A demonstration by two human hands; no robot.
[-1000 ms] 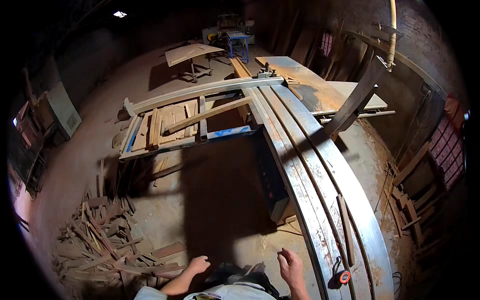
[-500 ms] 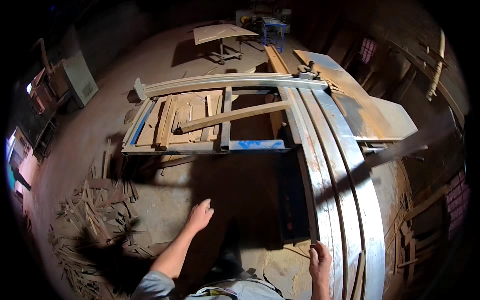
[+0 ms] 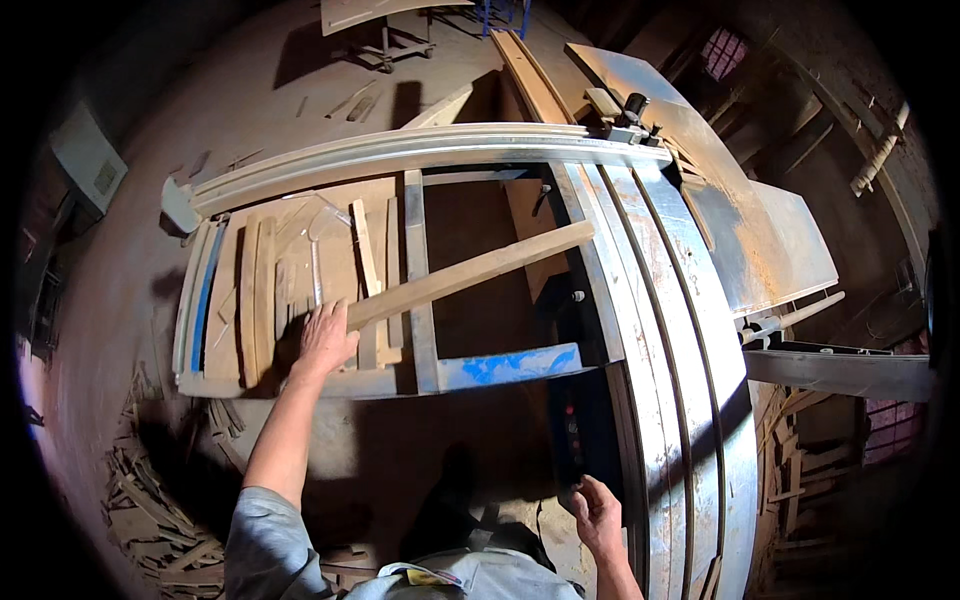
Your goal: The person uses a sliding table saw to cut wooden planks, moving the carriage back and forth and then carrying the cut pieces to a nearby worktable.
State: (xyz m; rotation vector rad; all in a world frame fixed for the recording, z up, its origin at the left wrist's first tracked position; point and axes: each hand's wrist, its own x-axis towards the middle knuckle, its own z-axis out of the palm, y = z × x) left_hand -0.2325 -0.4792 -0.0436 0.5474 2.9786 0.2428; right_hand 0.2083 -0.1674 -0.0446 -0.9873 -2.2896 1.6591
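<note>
My left hand is at the near-left end of a long wooden batten, its fingers and thumb about that end. The batten lies slantwise across a metal frame, its far end on the frame's right-hand bar. Under and beside my left hand are several shorter wooden strips on a board in the frame. My right hand hangs left of the long metal sliding table, fingers loosely bent and apart, with nothing visible in them.
A metal fence rail runs along the frame's far side. A dusty sheet-topped table stands at the right. Scrap wood lies heaped on the floor at lower left. A wheeled table stands farther off.
My left hand has reached forward and left to the batten's end. My right hand has come off the sliding table's edge, moving slightly left. The view has tilted down and come closer.
</note>
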